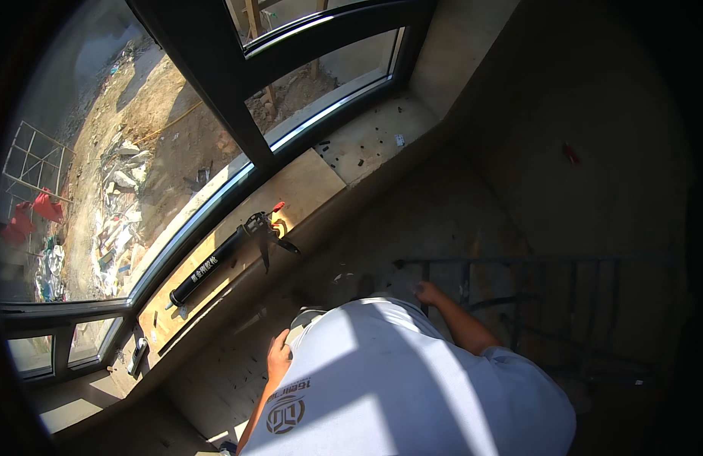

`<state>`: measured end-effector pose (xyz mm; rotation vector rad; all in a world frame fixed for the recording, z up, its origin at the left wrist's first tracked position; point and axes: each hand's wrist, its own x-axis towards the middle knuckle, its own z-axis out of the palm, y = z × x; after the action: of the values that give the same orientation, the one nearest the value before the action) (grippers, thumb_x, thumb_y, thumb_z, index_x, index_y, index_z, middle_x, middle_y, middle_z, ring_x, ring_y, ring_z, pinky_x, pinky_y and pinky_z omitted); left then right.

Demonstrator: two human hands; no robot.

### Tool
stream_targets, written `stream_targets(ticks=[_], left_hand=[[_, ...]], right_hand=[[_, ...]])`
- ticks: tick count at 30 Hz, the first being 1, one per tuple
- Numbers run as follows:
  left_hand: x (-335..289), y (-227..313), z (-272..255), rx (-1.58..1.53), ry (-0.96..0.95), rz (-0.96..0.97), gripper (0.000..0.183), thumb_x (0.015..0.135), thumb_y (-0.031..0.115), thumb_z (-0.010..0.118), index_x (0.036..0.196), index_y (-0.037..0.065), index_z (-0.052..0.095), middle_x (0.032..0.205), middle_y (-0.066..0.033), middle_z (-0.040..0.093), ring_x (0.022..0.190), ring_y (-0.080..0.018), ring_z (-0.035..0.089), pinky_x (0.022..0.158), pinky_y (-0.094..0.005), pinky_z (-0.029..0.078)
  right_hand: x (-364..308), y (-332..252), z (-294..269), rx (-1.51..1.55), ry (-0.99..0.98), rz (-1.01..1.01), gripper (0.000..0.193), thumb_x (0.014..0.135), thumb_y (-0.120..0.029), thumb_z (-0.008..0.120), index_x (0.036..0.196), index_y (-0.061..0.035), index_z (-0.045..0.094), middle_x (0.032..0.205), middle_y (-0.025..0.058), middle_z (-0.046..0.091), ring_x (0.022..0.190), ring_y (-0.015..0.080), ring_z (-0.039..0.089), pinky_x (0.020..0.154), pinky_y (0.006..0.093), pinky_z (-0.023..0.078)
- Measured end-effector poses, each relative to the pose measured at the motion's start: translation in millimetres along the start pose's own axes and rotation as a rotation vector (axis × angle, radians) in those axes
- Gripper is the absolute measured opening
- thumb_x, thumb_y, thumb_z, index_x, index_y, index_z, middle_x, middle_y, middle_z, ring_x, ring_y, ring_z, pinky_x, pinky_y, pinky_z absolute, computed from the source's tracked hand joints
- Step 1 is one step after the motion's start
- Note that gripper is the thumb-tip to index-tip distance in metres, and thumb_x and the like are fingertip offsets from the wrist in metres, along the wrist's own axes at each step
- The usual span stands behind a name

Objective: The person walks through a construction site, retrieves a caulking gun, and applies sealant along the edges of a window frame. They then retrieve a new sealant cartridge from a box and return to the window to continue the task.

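Note:
My left hand (278, 356) hangs at my left side, close to a pale, light-coloured thing (300, 324) whose kind I cannot make out. Its fingers look curled in, and what they hold, if anything, is hidden. On my other side, my right hand (427, 292) is lowered in shadow with bent fingers; their inner side does not show. A black caulking gun (222, 260) with a dark trigger handle and a red piece at its rear lies on the windowsill (310, 182), ahead and to the left, apart from both hands.
Dark-framed windows (249, 140) rise behind the sill, with rubble ground outside. Small dark scraps (361, 162) lie farther along the sill, and a black-and-white object (138, 356) is at its left end. A dark ladder-like metal frame (522, 300) is at the right. A small red object (570, 153) shows beyond.

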<state>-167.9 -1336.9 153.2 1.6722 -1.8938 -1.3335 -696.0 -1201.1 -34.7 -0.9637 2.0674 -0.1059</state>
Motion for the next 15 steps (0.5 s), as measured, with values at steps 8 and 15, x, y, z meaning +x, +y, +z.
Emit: stream_targets(ticks=[8, 15], left_hand=[[-13.2, 112.9, -51.1, -0.463, 0.154, 0.076, 0.022, 0.102, 0.016, 0.058, 0.115, 0.001, 0.052, 0.113, -0.0163, 0.066, 0.103, -0.0227, 0.066, 0.093, -0.0354, 0.052], [110.0, 279.5, 5.6, -1.079, 0.094, 0.293, 0.047, 0.104, 0.051, 0.051, 0.107, 0.005, 0.047, 0.075, -0.0089, 0.052, 0.064, -0.0173, 0.053, 0.061, -0.031, 0.049]], right_hand=[[-33.4, -97.0, -76.3, 0.3, -0.092, -0.183, 0.058, 0.093, -0.039, 0.07, 0.133, 0.001, 0.059, 0.117, 0.0193, 0.07, 0.109, 0.0289, 0.068, 0.095, 0.0391, 0.054], [-95.2, -303.7, -167.7, 0.79, -0.358, -0.884, 0.052, 0.097, -0.019, 0.07, 0.141, 0.0003, 0.051, 0.123, 0.0146, 0.066, 0.11, 0.0198, 0.065, 0.098, 0.0333, 0.051]])
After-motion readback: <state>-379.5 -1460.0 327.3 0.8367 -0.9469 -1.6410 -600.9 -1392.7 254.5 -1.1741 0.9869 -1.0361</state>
